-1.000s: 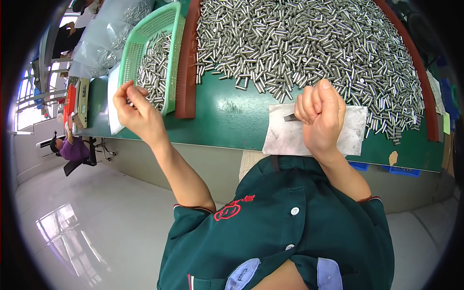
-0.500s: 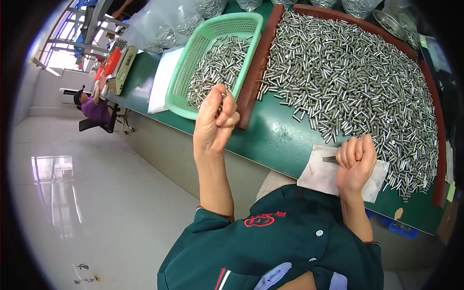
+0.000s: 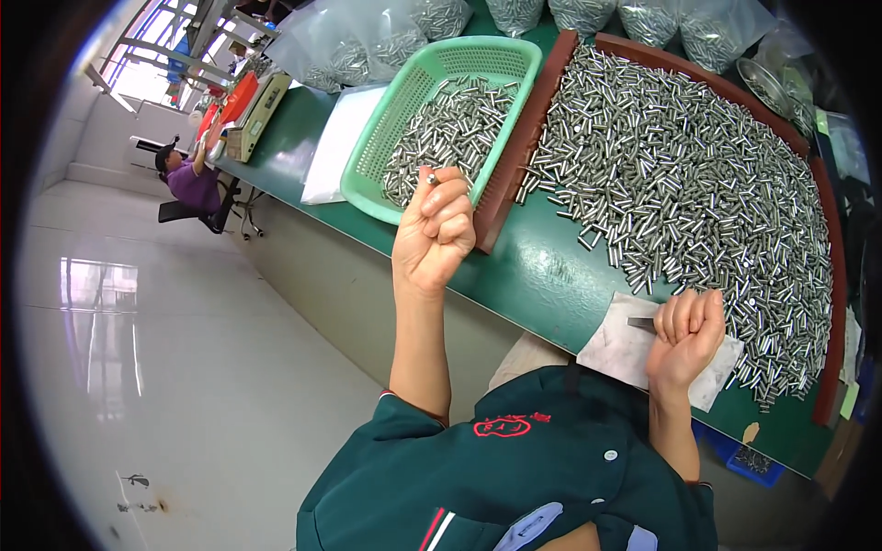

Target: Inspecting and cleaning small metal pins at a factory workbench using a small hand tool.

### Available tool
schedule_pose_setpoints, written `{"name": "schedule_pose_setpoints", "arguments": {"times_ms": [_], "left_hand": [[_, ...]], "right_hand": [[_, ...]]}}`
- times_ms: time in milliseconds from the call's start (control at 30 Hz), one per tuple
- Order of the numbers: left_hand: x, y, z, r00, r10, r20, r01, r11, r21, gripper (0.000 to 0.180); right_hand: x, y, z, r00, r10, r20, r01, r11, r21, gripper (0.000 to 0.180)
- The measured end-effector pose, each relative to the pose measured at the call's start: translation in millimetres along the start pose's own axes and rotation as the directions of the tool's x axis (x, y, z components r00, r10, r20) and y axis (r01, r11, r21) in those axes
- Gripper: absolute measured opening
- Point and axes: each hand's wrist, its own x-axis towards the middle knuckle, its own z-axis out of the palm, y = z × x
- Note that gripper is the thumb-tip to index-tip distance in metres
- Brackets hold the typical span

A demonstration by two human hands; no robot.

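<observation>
My left hand [image 3: 435, 228] is closed in a pinch, raised over the near edge of a green plastic basket [image 3: 361, 174]. Between its thumb and forefinger shows the shiny end of a small metal pin [image 3: 431, 180]. Metal pins [image 3: 450, 129] of the same sort lie in the basket. My right hand [image 3: 687, 338] is curled round a flat grey metal strip [image 3: 640, 323]; only one squared end sticks out, so its kind cannot be told. Below this hand lies a smudged white cloth or paper [image 3: 614, 352]. Beyond it spreads a large heap of loose pins [image 3: 680, 184].
Red-brown wooden rails [image 3: 524, 151] border the heap on the green table [image 3: 542, 275]. Clear bags of pins [image 3: 588, 14] line the back. Beside the basket lies a white sheet [image 3: 342, 142]. A scale [image 3: 260, 118] and a seated person [image 3: 193, 184] are farther left; a blue tray [image 3: 753, 464] is below right.
My left hand has turned, so the pin's end now shows between thumb and forefinger. The whole view has shifted a little. My right hand keeps its grip on the strip.
</observation>
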Motion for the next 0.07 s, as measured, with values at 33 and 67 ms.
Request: {"name": "schedule_pose_setpoints", "arguments": {"times_ms": [33, 67], "left_hand": [[-0.4, -0.7, 0.8, 0.999, 0.030, -0.020, -0.031, 0.999, -0.026, 0.017], [-0.7, -1.8, 1.1, 0.997, 0.060, -0.042, -0.062, 0.997, -0.052, 0.017]], "right_hand": [[0.0, -0.1, -0.2, 1.000, 0.000, 0.004, 0.000, 1.000, 0.002, 0.035], [0.1, 0.0, -0.2, 1.000, 0.001, 0.006, -0.001, 1.000, 0.004, 0.035]]}}
